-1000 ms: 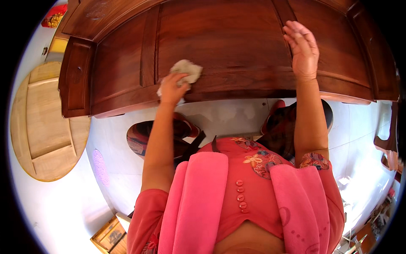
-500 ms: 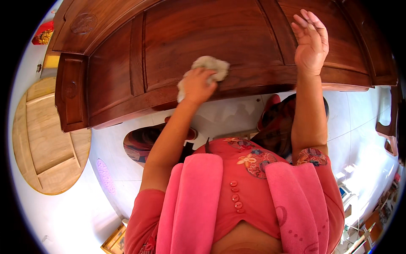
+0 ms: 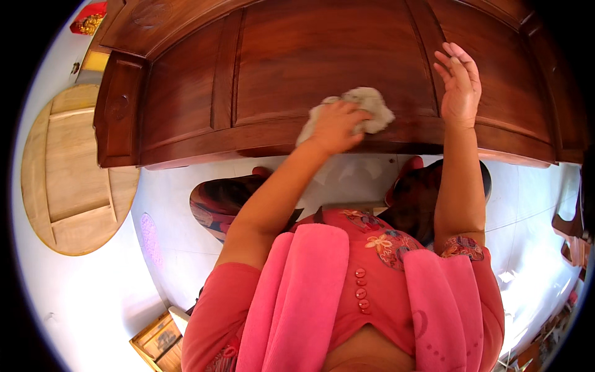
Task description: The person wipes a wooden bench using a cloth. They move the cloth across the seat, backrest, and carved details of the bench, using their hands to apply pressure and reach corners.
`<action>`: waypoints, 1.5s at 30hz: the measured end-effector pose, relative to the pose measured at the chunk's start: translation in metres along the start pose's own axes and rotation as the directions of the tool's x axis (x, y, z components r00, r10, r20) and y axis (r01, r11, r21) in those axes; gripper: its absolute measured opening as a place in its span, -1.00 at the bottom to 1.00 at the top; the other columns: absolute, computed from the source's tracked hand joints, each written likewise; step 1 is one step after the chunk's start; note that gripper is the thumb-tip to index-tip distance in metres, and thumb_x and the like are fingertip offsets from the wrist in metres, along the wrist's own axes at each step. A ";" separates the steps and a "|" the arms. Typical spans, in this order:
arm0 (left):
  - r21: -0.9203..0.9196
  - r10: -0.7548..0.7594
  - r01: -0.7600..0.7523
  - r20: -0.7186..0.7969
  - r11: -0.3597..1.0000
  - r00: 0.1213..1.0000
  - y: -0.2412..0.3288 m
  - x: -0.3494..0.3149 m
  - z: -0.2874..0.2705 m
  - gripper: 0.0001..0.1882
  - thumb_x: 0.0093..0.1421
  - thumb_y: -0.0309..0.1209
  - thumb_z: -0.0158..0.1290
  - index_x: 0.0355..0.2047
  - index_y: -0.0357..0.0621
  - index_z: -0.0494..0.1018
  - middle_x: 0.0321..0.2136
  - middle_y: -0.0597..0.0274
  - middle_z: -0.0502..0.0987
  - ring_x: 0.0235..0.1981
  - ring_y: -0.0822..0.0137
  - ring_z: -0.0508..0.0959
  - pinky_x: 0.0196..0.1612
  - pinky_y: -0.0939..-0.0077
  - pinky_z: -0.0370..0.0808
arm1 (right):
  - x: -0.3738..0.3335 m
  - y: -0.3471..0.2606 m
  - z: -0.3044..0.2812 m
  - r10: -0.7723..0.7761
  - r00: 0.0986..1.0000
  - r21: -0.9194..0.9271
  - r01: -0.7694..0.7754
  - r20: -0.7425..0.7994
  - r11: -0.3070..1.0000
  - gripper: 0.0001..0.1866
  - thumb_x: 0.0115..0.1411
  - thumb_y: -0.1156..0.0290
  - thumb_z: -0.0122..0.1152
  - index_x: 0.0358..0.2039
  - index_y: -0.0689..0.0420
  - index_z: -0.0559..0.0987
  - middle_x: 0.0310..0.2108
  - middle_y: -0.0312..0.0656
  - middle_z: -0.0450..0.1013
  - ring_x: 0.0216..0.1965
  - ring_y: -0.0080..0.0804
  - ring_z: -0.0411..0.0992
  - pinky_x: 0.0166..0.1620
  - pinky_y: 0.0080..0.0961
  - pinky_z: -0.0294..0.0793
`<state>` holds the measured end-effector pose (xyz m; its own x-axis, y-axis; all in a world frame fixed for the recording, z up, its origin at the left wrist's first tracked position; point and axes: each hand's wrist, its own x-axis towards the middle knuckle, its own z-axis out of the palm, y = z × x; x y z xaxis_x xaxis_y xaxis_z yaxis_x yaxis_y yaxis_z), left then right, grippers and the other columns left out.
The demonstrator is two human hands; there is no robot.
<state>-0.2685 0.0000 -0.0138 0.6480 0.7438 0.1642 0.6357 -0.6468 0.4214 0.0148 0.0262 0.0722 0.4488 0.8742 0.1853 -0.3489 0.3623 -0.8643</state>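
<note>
My left hand (image 3: 338, 128) presses a crumpled beige cloth (image 3: 374, 110) against the front edge of a polished red-brown wooden bench (image 3: 322, 56). Its fingers bend over the cloth, which spreads out on both sides of the hand. My right hand (image 3: 460, 90) is held up over the right part of the bench, with bent fingers apart and nothing in it. Whether it touches the wood I cannot tell.
Raised strips divide the bench top into panels, and a carved arm block (image 3: 121, 111) stands at its left end. An oval pale wooden board (image 3: 77, 173) is at the left. A pink towel (image 3: 304, 285) hangs over my shoulders. White floor tiles (image 3: 514, 204) show below.
My left hand and the cloth have slid to the right along the bench's front edge. My right hand stays raised and sits slightly lower in the picture. The view has shifted a little.
</note>
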 end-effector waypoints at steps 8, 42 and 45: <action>0.181 -0.641 0.733 -0.379 0.656 0.667 -0.174 -0.161 -0.093 -0.52 0.20 -0.14 0.11 0.14 0.20 0.51 0.16 -0.02 0.47 0.22 -0.04 0.40 0.23 0.03 0.38 | -0.003 -0.002 0.000 0.113 0.993 0.000 -0.113 -0.034 0.994 -0.69 0.38 0.44 0.09 0.10 0.22 0.52 0.09 -0.10 0.49 0.04 -0.31 0.50 0.09 -0.40 0.48; 0.180 -0.700 0.792 -0.382 0.584 0.603 -0.172 -0.192 -0.104 -0.51 0.30 -0.19 0.05 0.24 0.10 0.41 0.21 0.00 0.44 0.22 -0.11 0.40 0.22 0.10 0.39 | -0.030 0.026 0.044 0.234 0.929 -0.354 -0.125 0.286 0.927 -0.68 0.35 0.51 0.14 0.10 0.22 0.50 0.07 -0.20 0.48 0.07 -0.43 0.46 0.19 -0.51 0.41; 0.187 -0.709 0.794 -0.366 0.578 0.603 -0.181 -0.194 -0.103 -0.50 0.29 -0.15 0.05 0.25 0.20 0.40 0.27 -0.01 0.38 0.25 -0.10 0.39 0.22 0.05 0.40 | -0.030 0.028 0.043 0.249 0.928 -0.354 -0.142 0.277 0.924 -0.69 0.35 0.51 0.14 0.09 0.22 0.50 0.07 -0.21 0.48 0.07 -0.44 0.46 0.18 -0.52 0.41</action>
<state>-0.5521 -0.0102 -0.0303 -0.2139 0.9687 0.1260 0.9605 0.1851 0.2077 -0.0438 0.0246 0.0627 0.1015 0.9911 0.0862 -0.0951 0.0959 -0.9908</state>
